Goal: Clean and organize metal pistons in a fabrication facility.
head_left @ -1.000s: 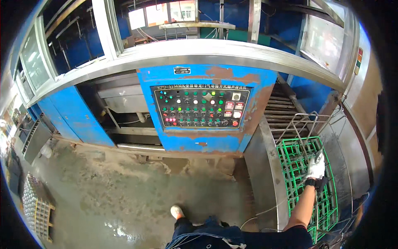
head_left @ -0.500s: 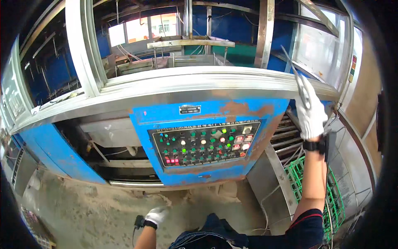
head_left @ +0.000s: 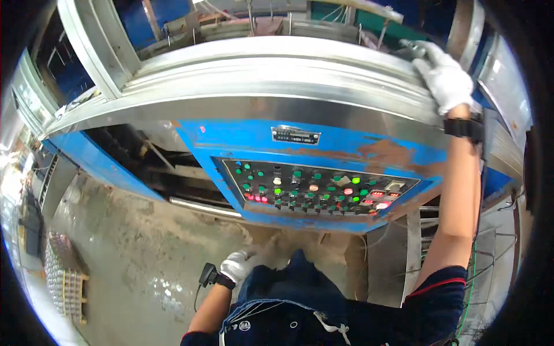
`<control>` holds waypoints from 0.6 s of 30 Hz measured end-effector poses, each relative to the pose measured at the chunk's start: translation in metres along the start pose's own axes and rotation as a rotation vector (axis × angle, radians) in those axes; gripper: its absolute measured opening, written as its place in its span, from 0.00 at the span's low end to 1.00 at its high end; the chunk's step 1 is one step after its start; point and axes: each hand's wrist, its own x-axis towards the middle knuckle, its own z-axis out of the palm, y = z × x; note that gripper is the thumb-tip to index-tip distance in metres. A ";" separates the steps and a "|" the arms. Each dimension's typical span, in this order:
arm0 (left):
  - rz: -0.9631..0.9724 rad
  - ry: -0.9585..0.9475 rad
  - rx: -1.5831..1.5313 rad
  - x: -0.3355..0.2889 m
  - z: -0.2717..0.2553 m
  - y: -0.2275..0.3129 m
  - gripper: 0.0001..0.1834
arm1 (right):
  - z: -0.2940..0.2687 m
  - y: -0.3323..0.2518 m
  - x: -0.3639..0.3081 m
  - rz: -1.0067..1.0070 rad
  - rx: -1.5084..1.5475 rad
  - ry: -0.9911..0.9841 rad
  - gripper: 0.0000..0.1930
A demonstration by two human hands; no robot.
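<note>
My right hand point(head_left: 447, 78), in a white glove, reaches over the metal ledge point(head_left: 277, 78) at the far right of the machine. Its thumb and fingers close round a dark grey metal tool point(head_left: 408, 52), whose long pointed shape shows better in the earlier frame. My left hand point(head_left: 238, 266), also gloved in white, hangs low near my waist. Its fingers are loosely stretched and nothing shows in them. Between the hands is the blue machine front with a black control panel point(head_left: 323, 189) of green knobs, lit buttons and red displays.
Left of the panel, the blue cabinet point(head_left: 208, 135) has a dark opening point(head_left: 167, 167). Upright metal posts point(head_left: 95, 49) rise from the ledge. A stacked pallet point(head_left: 64, 277) stands on the wet floor point(head_left: 133, 265) at the left. A metal box point(head_left: 388, 262) is under my right arm.
The view has tipped down and come closer to the machine. My right hand has moved in over the ledge with the tool, which now points inward. My left hand is nearer my body.
</note>
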 end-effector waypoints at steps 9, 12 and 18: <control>-0.263 0.190 -0.117 0.041 -0.018 0.024 0.23 | -0.024 -0.060 -0.146 0.262 0.882 0.396 0.22; -0.233 0.201 -0.232 0.056 -0.048 0.073 0.22 | -0.014 -0.062 -0.203 -0.013 0.893 -0.072 0.09; -0.023 0.303 -0.282 0.105 -0.084 0.092 0.14 | 0.064 -0.104 -0.315 0.779 1.523 -1.164 0.15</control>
